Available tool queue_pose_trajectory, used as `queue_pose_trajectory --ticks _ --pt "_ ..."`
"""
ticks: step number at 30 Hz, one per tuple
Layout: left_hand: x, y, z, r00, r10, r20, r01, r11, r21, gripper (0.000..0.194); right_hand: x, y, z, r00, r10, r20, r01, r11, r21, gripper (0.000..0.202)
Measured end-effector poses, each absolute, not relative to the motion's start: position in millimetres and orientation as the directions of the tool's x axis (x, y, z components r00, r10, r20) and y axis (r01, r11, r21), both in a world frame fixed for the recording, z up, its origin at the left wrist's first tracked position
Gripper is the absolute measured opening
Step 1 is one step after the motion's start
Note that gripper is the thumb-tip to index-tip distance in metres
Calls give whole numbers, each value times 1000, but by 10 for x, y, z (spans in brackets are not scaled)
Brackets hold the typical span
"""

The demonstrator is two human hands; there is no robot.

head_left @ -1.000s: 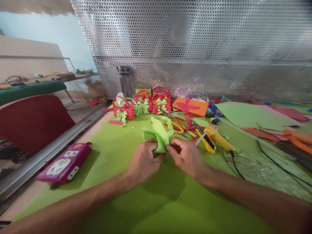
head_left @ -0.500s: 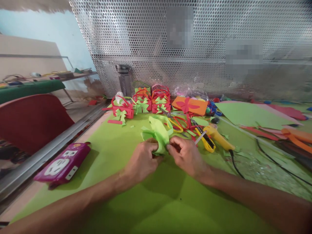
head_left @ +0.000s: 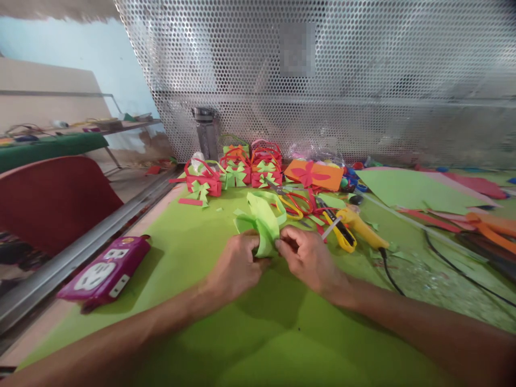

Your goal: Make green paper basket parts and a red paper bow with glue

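Green table (head_left: 181, 333), bearing, at its centre, the light-green paper piece (head_left: 264, 220), gripped between curled fingers by the left hand (head_left: 236, 266) at its seven-o'clock side and pinched at four o'clock by the right hand (head_left: 308, 258), fingertips nearly closed.

Room between power strip (head_left: 105, 273) and left hand (head_left: 237, 263); glue gun (head_left: 362, 228) blocks beyond right hand (head_left: 308, 259).

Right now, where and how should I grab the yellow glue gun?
I'd grip the yellow glue gun mid-handle, coming from above and the right with your right hand, once it releases the green paper. The handle is long and slants toward the black cord; the yellow-and-black cutter crowds its left side.
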State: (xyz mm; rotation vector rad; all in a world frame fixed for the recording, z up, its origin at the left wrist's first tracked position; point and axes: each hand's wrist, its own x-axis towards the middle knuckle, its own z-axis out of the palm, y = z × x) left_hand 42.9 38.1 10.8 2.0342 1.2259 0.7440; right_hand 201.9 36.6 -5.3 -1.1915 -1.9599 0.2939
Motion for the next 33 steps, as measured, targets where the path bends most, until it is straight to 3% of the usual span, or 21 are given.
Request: queue_pose_trajectory --ticks 8,26,33 --pt "440 385 102 380 911 161 585 -371 721 13 2020 371 -69 -235 819 524 639 536 -551 21" --pt "435 389 36 330 936 125 552 -299 778 9 1990 351 -95 -244 830 501 645 525 -555 17" --pt "435 360 82 346 933 98 576 -294 763 17 1992 348 -98 -286 792 539 680 564 -468 14"
